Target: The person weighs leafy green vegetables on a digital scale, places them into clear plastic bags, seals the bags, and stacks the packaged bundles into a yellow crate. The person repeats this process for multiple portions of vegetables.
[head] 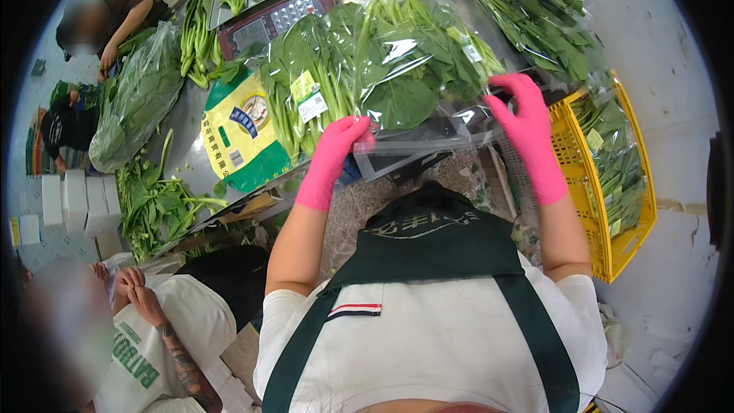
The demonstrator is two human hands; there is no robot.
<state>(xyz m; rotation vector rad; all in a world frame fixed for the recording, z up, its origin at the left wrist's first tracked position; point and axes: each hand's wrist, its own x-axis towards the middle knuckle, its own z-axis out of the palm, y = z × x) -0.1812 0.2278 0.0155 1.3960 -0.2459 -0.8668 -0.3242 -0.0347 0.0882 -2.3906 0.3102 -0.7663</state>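
Both my hands wear pink gloves. Before me on the metal table lies a clear plastic bag [395, 69] of leafy greens, its loose open edge facing me. My left hand [338, 152] pinches the near left part of this bag's edge between thumb and fingers. At the right side, my right hand [524, 120] has thumb and forefinger close together on the bag's edge. A small label [471, 53] is on the bag's right part. Just left of it rests another bagged bunch of greens [309, 80], bearing a yellow and white label [309, 97].
A weighing scale [275, 17] with greens on its tray stands at the back. Bagged greens [527, 17] lie far right, above a yellow crate [585, 183] of more bags. A printed yellow-green sack [243, 132] and loose trimmings [155, 206] lie left. Several people are at the left.
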